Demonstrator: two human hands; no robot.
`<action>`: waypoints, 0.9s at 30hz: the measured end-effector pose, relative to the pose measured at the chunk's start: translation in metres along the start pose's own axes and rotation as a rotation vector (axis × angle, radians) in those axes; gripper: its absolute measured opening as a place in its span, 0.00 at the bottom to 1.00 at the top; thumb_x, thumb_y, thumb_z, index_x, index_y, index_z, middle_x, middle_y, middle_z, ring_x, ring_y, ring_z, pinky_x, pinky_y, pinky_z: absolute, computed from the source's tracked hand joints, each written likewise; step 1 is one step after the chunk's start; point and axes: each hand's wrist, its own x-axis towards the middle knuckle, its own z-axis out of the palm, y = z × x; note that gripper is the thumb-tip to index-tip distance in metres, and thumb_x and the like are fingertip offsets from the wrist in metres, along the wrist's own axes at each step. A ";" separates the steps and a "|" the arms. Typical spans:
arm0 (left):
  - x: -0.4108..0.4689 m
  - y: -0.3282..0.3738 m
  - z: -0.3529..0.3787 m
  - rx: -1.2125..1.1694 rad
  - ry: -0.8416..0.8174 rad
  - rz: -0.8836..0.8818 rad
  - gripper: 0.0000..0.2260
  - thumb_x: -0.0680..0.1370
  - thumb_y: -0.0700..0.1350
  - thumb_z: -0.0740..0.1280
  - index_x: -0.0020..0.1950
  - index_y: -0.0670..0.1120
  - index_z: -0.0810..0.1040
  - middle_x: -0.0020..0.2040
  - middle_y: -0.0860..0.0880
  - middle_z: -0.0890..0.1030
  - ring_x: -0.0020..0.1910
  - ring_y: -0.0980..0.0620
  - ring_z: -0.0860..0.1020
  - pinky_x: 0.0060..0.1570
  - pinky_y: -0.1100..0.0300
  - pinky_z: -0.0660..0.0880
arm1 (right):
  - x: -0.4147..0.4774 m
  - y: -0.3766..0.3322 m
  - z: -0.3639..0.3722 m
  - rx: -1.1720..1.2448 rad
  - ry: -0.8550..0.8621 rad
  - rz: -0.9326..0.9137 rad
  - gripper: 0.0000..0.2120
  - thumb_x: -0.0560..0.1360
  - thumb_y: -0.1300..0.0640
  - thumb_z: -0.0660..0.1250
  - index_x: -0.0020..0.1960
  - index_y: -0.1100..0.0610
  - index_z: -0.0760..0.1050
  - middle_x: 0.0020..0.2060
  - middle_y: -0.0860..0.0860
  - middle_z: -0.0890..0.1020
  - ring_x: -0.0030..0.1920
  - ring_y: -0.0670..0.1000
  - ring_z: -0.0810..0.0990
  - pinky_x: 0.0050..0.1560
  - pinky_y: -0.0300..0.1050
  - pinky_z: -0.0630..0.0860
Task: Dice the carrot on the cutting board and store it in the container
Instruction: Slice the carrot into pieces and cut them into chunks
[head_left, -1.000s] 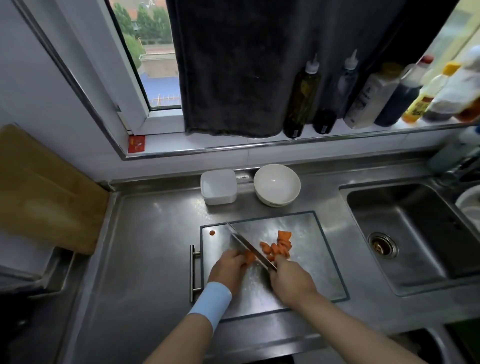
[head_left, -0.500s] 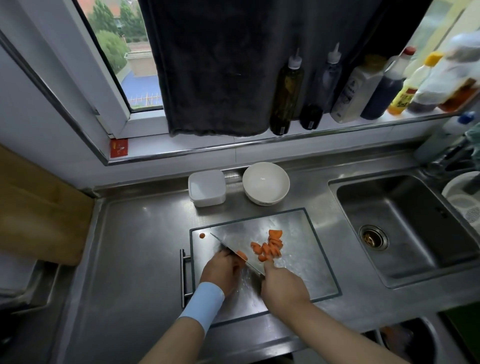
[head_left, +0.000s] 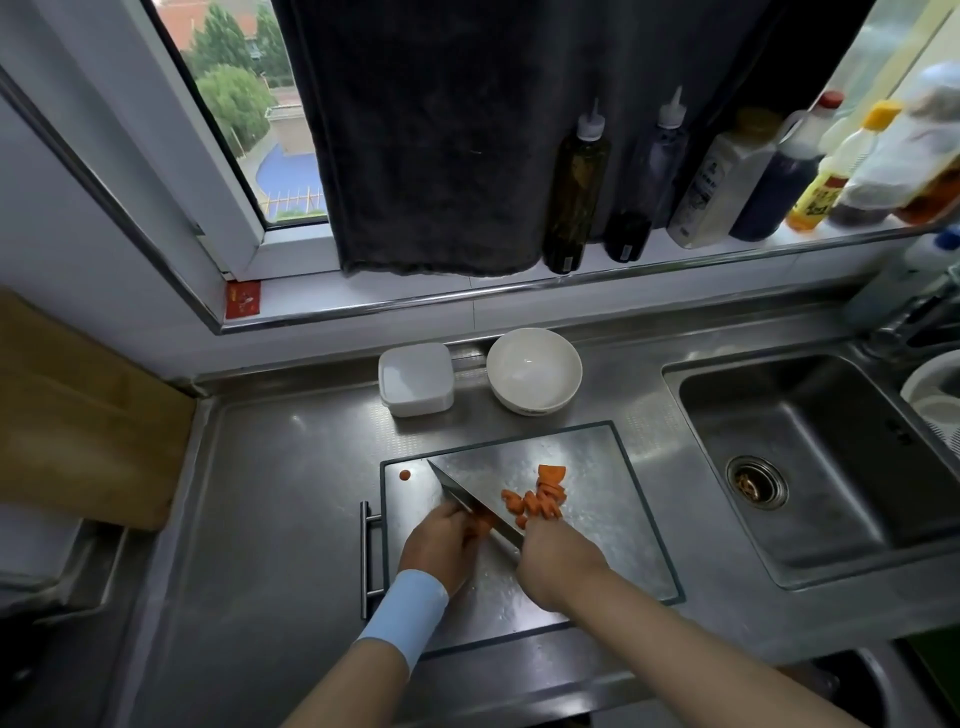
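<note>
A steel cutting board (head_left: 613, 525) lies on the counter in front of me. My left hand (head_left: 441, 543) holds a stub of carrot (head_left: 480, 524) down on the board, mostly hidden under the fingers. My right hand (head_left: 558, 564) grips the handle of a knife (head_left: 467, 496), whose blade slants up to the left, right beside the stub. A heap of cut carrot pieces (head_left: 537, 496) lies to the right of the blade. One small carrot slice (head_left: 404, 474) sits alone at the board's far left corner. A white square container (head_left: 415, 379) stands behind the board.
A white bowl (head_left: 534, 370) stands next to the container. A sink (head_left: 831, 467) lies to the right, with white dishes (head_left: 935, 395) at its far edge. Several bottles (head_left: 576, 187) line the windowsill. A wooden board (head_left: 78, 415) leans at the left. The cutting board's handle (head_left: 365, 558) sticks out left.
The knife blade has shifted slightly left along the stub as the cuts go on, and the left hand has drawn back with it. The camera view has drifted.
</note>
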 end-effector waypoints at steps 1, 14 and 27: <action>0.000 0.000 0.000 0.001 0.002 -0.004 0.09 0.78 0.51 0.65 0.55 0.54 0.82 0.57 0.58 0.78 0.51 0.55 0.77 0.52 0.70 0.69 | 0.002 -0.001 -0.001 0.000 -0.015 0.006 0.16 0.78 0.61 0.62 0.65 0.57 0.73 0.56 0.55 0.80 0.54 0.56 0.80 0.56 0.49 0.79; 0.001 -0.006 0.006 -0.006 0.010 -0.018 0.07 0.77 0.49 0.66 0.52 0.55 0.82 0.56 0.57 0.78 0.50 0.55 0.77 0.49 0.69 0.69 | 0.018 -0.012 0.003 0.072 -0.010 -0.035 0.18 0.79 0.59 0.59 0.69 0.56 0.71 0.63 0.57 0.78 0.61 0.58 0.78 0.59 0.51 0.75; 0.003 -0.011 0.009 -0.056 0.016 -0.031 0.09 0.75 0.48 0.68 0.52 0.57 0.83 0.56 0.58 0.79 0.52 0.55 0.78 0.54 0.69 0.71 | -0.003 -0.009 0.007 0.004 0.103 -0.055 0.12 0.79 0.59 0.58 0.62 0.55 0.73 0.53 0.54 0.81 0.51 0.56 0.82 0.47 0.46 0.75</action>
